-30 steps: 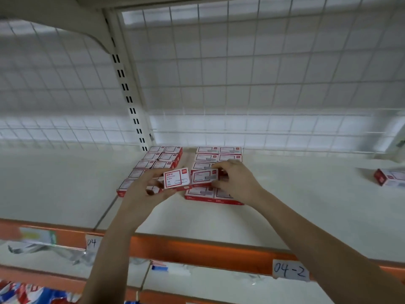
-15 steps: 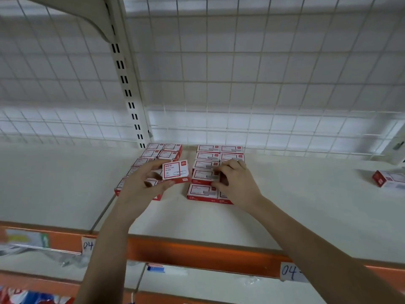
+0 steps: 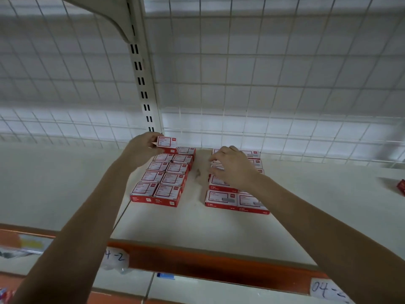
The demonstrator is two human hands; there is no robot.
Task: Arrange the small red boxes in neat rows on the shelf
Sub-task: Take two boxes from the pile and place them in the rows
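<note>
Left hand [image 3: 142,150] carried pinched box [image 3: 167,142] rearward, long axis sideways; right hand [image 3: 230,167] spread.

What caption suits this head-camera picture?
Left hand holds a small red box above the left block; right hand over the right block.

A pale shelf [image 3: 197,224] with an orange front edge [image 3: 219,266] carries two blocks of small red boxes near its back: a left block [image 3: 163,178] two wide, and a right block [image 3: 235,199] close beside it. A lone red box [image 3: 401,187] lies well apart at the far right
</note>
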